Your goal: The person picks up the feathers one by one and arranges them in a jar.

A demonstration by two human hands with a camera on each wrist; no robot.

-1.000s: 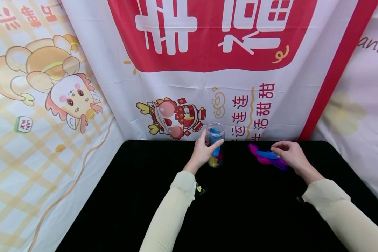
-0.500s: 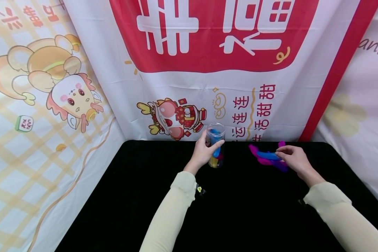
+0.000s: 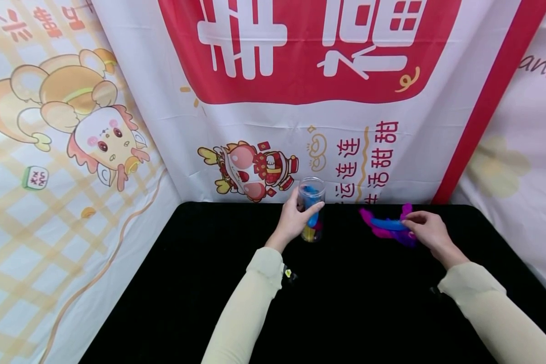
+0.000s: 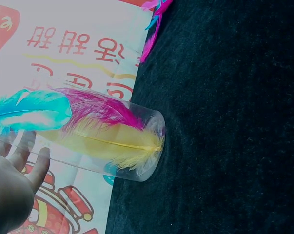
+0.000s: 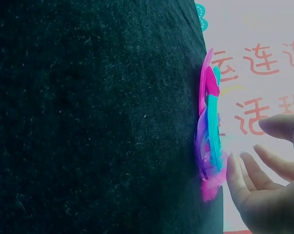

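Backdrop [image 3: 264,116]: printed white cloth with a large red panel, softly creased; matches both earlier head frames. Table [image 3: 346,303]: black covering, finely napped, pale specks in the wrist views. Sleeves [image 3: 241,308]: pale plain fabric, gathered at the cuffs.

Left hand [image 3: 292,221]: position unchanged over the last second. Grasps the jar [image 4: 147,114], thumb across the near side. Right hand [image 3: 427,230]: slightly further right than 0.5 s ago; at 1.0 s ago it lay further left, hiding a pink tip of the pile [image 3: 384,233] that now shows. Right wrist view: fingers loosely bent, thumb apart from fingertips, nothing visible between them. Grip reads as released; contact with the pile cannot be told.

Jar: clear, smooth cylinder, material uncertain; upright near the back edge of the table, encircled by the left hand around its upper half. Pile: low, overlapping pink, purple and blue feathers, on the table to the right of the jar and apart from it, just left of the right hand's fingertips.

Yellow feather [image 4: 103,144]: central quill, downy base, low in the jar. Magenta feather [image 4: 100,109]: wispy barbs, beside the yellow one. Jarred blue feather [image 4: 34,112]: broad, rounded tip, higher up, level with the left fingers. Loose blue feather [image 5: 213,126]: narrow strip atop the pile, one end right by the right fingertips
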